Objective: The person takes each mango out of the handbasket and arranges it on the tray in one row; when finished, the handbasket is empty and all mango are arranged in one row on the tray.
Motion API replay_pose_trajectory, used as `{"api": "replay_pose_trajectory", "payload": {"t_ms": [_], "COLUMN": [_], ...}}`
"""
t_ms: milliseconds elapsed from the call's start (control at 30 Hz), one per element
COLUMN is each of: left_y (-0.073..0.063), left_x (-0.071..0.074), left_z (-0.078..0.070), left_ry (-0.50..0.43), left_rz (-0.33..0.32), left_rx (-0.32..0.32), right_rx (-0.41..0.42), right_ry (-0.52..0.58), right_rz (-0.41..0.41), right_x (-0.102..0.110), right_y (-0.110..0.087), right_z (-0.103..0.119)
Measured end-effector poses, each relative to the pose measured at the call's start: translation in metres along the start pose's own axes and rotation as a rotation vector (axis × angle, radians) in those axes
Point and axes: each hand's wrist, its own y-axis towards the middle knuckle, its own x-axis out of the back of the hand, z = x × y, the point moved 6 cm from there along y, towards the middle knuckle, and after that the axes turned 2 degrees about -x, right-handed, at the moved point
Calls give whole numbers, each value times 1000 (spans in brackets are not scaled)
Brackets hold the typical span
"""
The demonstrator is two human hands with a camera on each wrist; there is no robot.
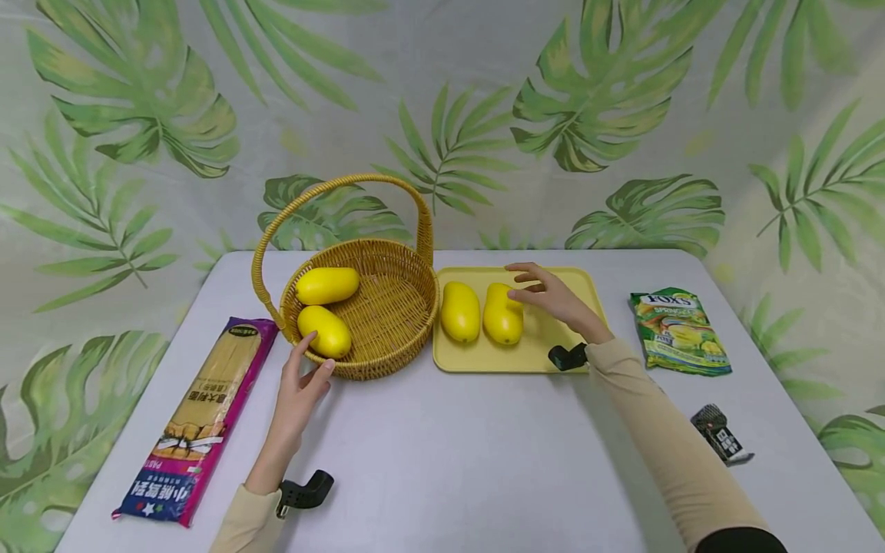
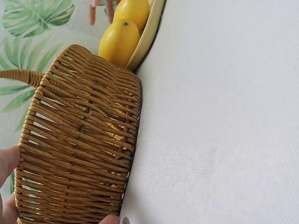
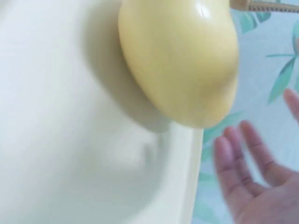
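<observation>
Inside the woven basket (image 1: pixel 380 362) lie two fruits (image 1: pixel 328 285); glossy, oblong.

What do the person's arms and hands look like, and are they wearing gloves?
No gloves: the left hand and right hand are bare. The left sleeve and right sleeve are plain beige. Each wrist wears a small, bent black gadget, the left gadget and right gadget. Something black also crosses the right arm near the picture's bottom.
</observation>
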Motion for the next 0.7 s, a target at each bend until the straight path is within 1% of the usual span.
{"api": "replay_pose_trajectory", "payload": {"t_ms": [133, 267, 400, 467, 567, 700], "left_y": [0, 0, -1, -1, 0, -1], "left_x": [0, 0, 0, 0, 0, 0], "left_z": [0, 0, -1, -1, -1, -3], "left_ry": [-2, -4, -6, -9, -15, -20], "left_rz": [-2, -5, -6, -7, -7, -8], "left_rx": [5, 12, 14, 10, 5, -3], "right_rx": [86, 163, 246, 274, 304, 322], "right_ry": [73, 117, 124, 124, 121, 114], "right_rz": [-8, 2, 43, 67, 102, 145], "right_x": [-4, -21, -49, -65, -90, -122], "right_y": [5, 13, 24, 29, 37, 47], "right_z": [15, 36, 61, 73, 89, 108]}}
